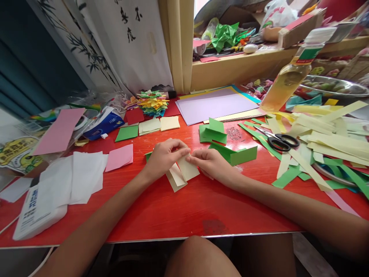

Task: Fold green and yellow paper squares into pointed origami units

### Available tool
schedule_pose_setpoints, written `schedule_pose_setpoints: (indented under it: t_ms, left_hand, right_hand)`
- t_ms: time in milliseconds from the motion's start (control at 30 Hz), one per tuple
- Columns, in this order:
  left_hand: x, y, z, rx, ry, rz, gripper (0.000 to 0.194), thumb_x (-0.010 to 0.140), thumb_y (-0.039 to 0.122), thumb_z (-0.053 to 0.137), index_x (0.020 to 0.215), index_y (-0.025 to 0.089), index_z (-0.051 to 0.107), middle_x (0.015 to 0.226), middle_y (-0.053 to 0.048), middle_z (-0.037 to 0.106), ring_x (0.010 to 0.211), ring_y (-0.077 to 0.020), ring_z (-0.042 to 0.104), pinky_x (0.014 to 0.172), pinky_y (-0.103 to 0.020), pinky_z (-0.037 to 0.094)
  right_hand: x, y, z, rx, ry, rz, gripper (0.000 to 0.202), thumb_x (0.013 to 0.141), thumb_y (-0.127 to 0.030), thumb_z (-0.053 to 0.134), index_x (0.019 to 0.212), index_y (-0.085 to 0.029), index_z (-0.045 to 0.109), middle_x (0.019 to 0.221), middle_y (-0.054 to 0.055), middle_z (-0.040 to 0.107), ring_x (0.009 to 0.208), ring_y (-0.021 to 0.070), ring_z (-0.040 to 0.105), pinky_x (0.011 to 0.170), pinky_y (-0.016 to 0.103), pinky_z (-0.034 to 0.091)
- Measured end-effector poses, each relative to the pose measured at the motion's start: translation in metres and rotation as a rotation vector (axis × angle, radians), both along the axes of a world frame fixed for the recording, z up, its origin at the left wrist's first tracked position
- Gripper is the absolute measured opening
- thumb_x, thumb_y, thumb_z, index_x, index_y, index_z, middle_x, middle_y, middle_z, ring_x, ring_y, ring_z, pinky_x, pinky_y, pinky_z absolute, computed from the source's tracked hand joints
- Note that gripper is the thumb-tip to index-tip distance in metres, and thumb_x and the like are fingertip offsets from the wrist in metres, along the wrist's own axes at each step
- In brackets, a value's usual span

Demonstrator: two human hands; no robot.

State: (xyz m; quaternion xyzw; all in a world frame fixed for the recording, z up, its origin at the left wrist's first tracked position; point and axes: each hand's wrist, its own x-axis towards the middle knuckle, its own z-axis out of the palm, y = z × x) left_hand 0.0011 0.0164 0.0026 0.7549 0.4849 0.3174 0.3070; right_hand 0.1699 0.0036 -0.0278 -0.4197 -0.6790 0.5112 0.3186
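Both of my hands meet over the middle of the red table, pinching a cream paper piece (188, 167) between thumbs and fingers. My left hand (165, 156) grips its upper left edge, and my right hand (211, 163) grips its upper right side. Under and beside it, a second folded cream paper (176, 179) rests on the table below my left hand; whether the two are joined I cannot tell. Folded green papers (215, 131) lie just beyond, with a creased green strip (242, 155) behind my right hand. A bit of green shows behind my left hand.
Black-handled scissors (279, 141) lie among cream and green paper strips (334, 142) at right. A bottle (288, 77) stands behind them. Lilac sheets (215, 104) and a stack of coloured folded pieces (152, 103) are at the back. Pink paper (119, 157) and white tissues (86, 175) lie left.
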Motion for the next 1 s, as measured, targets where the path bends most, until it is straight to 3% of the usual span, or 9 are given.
schedule_pose_setpoints:
  t_ms: [200,400,500,567,667,767,867,933,1000]
  left_hand:
    - [-0.003,0.002,-0.004,0.054,-0.148,0.177,0.020,0.075,0.034,0.056,0.069,0.018,0.065,0.070,0.000,0.062,0.069,-0.0138,0.053,0.062,-0.024,0.039]
    - [-0.013,0.010,0.003,0.128,-0.280,0.295,0.022,0.074,0.037,0.055,0.068,0.018,0.064,0.069,-0.001,0.059,0.066,-0.0139,0.050,0.058,-0.025,0.038]
    - [-0.024,0.018,0.009,0.255,-0.350,0.454,0.021,0.074,0.039,0.054,0.070,0.021,0.063,0.070,0.000,0.058,0.063,-0.0125,0.046,0.056,-0.024,0.035]
    - [-0.029,0.022,0.010,0.208,-0.350,0.436,0.025,0.076,0.043,0.050,0.075,0.021,0.064,0.069,0.000,0.056,0.055,-0.0106,0.041,0.049,-0.024,0.031]
    - [-0.028,0.023,0.007,0.032,-0.231,0.309,0.034,0.079,0.046,0.045,0.089,0.020,0.065,0.060,0.000,0.050,0.048,-0.0098,0.037,0.047,-0.024,0.030]
    - [-0.025,0.021,0.005,0.056,-0.074,0.325,0.036,0.082,0.047,0.041,0.096,0.021,0.062,0.058,0.000,0.050,0.054,-0.0125,0.046,0.055,-0.025,0.037]
    - [-0.025,0.020,0.006,0.258,0.051,0.371,0.033,0.085,0.043,0.038,0.094,0.021,0.060,0.083,-0.003,0.060,0.077,-0.0163,0.054,0.069,-0.026,0.039]
    - [-0.026,0.021,0.006,0.342,0.113,0.359,0.032,0.087,0.040,0.035,0.093,0.019,0.058,0.097,-0.005,0.059,0.090,-0.0175,0.052,0.077,-0.026,0.038]
    - [-0.027,0.022,0.005,0.375,0.178,0.327,0.032,0.088,0.038,0.032,0.093,0.019,0.057,0.101,-0.005,0.057,0.095,-0.0180,0.051,0.081,-0.027,0.037]
  right_hand:
    - [0.000,0.002,0.002,0.139,-0.094,0.067,0.034,0.083,-0.039,0.044,0.061,-0.015,0.053,0.054,-0.002,0.048,0.047,0.0076,0.036,0.046,0.022,0.026]
    - [0.002,-0.003,0.009,0.035,-0.113,0.206,0.030,0.086,-0.034,0.037,0.076,-0.017,0.060,0.073,0.000,0.066,0.035,0.0061,0.039,0.042,0.023,0.034]
    - [0.000,-0.008,0.010,-0.017,-0.110,0.225,0.028,0.085,-0.031,0.038,0.069,-0.017,0.057,0.063,-0.001,0.063,0.037,0.0067,0.043,0.042,0.022,0.037]
    - [-0.002,-0.011,0.010,-0.006,-0.114,0.174,0.032,0.086,-0.032,0.037,0.061,-0.017,0.052,0.053,-0.002,0.057,0.038,0.0072,0.043,0.041,0.021,0.035]
    - [0.001,-0.007,0.018,0.222,-0.170,0.067,0.036,0.085,-0.036,0.039,0.057,-0.017,0.050,0.048,-0.001,0.051,0.043,0.0078,0.043,0.044,0.022,0.032]
    - [0.018,0.011,0.032,0.472,-0.205,-0.229,0.032,0.086,-0.037,0.038,0.068,-0.018,0.056,0.052,0.000,0.049,0.048,0.0096,0.044,0.047,0.024,0.033]
    - [0.045,0.039,0.041,0.694,-0.349,-0.463,0.022,0.084,-0.035,0.044,0.088,-0.021,0.059,0.080,0.005,0.060,0.064,0.0143,0.051,0.063,0.030,0.041]
    - [0.062,0.057,0.039,0.738,-0.454,-0.463,0.030,0.080,-0.040,0.048,0.104,-0.022,0.056,0.102,0.008,0.058,0.088,0.0216,0.053,0.077,0.036,0.042]
    - [0.075,0.070,0.033,0.739,-0.548,-0.353,0.050,0.075,-0.046,0.054,0.119,-0.022,0.048,0.120,0.009,0.049,0.114,0.0281,0.039,0.091,0.042,0.036]
